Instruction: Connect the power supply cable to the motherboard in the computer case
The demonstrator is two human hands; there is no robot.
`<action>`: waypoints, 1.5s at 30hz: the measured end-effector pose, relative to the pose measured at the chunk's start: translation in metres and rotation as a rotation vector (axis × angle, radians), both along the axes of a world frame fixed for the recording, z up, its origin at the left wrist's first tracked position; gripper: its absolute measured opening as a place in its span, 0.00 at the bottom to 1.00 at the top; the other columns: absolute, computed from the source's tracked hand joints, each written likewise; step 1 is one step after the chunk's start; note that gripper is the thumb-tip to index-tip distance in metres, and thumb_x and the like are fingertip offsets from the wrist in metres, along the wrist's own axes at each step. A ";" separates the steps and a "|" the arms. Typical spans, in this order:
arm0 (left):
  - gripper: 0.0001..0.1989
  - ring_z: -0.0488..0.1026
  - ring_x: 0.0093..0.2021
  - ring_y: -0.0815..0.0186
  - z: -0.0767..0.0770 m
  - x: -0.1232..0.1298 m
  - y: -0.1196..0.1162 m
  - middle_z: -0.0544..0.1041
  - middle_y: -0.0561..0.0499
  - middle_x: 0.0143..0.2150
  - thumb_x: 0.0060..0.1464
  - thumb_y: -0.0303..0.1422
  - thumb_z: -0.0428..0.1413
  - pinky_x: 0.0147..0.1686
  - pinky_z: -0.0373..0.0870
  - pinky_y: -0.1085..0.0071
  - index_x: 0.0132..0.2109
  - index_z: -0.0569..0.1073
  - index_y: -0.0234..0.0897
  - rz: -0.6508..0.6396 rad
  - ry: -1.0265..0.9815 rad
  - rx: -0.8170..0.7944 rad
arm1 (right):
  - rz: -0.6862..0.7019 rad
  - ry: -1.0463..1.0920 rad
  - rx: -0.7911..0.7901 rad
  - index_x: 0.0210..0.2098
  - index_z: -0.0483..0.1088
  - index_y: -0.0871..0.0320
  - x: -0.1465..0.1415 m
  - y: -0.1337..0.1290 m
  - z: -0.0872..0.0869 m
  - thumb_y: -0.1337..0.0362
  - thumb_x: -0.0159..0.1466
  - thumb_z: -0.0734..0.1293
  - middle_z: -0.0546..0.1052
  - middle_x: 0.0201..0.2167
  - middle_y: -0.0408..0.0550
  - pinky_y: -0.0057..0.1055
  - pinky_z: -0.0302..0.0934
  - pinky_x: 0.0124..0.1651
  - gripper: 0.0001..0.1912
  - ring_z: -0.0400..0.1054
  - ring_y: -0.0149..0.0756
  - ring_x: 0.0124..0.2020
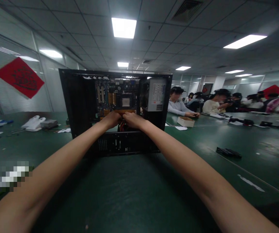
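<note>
Head view, and straight ahead at twelve o'clock stands the open computer case point(134, 142) on the green table point(129, 187), its open side facing the person. Both arms are stretched right into it! Left hand point(111, 119) and right hand point(133, 119) meet side by side, fingers curled down by an orange strip point(129, 111); whether either one is actually gripping it, I cannot tell, because the fingertips are hidden.

Take the hands as the middle of the dial: the motherboard point(116, 92) spreads out at twelve, a square metal plate point(126, 102) showing on it, pale slots point(100, 94) sit towards ten, and the power supply point(157, 95), label and all, is up at two. Wires point(122, 126) bunch at six, just under the fingers.

Out across the table now, from the person's seat! White bag point(34, 123) towards ten, a grey box point(49, 123) just beside it. A small carton point(185, 121) waits at one, with a co-worker in a light top point(178, 105) leaning on the table just past it. Over at two, a black part point(228, 152); nearer three, a white strip point(251, 183).
</note>
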State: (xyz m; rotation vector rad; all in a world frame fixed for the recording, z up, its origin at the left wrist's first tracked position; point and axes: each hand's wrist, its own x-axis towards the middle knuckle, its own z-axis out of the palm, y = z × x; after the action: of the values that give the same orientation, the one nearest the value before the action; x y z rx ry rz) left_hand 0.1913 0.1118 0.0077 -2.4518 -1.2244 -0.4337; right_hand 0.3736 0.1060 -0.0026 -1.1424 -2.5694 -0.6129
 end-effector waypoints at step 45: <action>0.15 0.82 0.43 0.57 -0.005 0.001 0.003 0.86 0.42 0.42 0.59 0.27 0.53 0.42 0.72 0.69 0.42 0.85 0.34 -0.019 -0.060 -0.036 | -0.150 0.101 -0.136 0.53 0.77 0.67 0.015 -0.013 0.000 0.73 0.70 0.60 0.78 0.54 0.70 0.39 0.64 0.59 0.18 0.72 0.50 0.57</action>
State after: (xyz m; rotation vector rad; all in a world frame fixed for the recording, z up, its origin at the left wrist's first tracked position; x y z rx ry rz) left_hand 0.1927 0.1152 0.0025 -2.4997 -1.2435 -0.4975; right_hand 0.3884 0.0935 -0.0026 -1.3836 -2.4880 -0.4063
